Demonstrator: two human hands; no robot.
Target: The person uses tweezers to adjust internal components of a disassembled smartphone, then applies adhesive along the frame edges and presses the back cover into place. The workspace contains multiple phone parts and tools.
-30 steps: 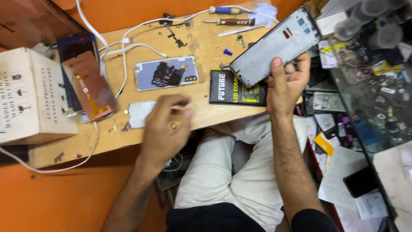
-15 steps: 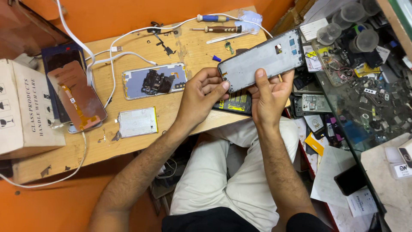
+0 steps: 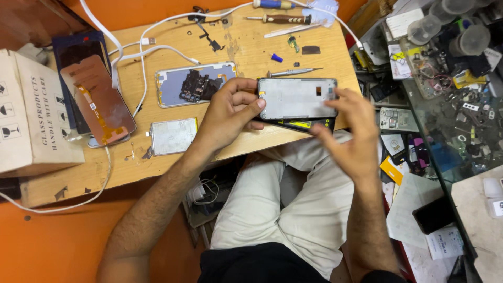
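Observation:
My left hand (image 3: 228, 112) grips the left end of a silver phone frame (image 3: 296, 98), held level above the front edge of the wooden table (image 3: 246, 36). My right hand (image 3: 352, 133) is at the frame's right end, fingers spread and blurred, not clearly gripping it. A black box (image 3: 304, 124) lies under the frame. To the left rest an opened phone body (image 3: 193, 84) with a dark board and a flat silver battery (image 3: 173, 136).
A display panel (image 3: 97, 99) on a dark phone lies at the table's left, beside a cardboard box (image 3: 31, 115). White cables (image 3: 136, 50), screwdrivers (image 3: 280, 19) and tweezers (image 3: 293, 72) lie at the back. A cluttered parts shelf (image 3: 450, 78) stands on the right.
My left hand rose from the battery to the frame. The frame swung from tilted to level and came lower. My right hand has loosened from its end.

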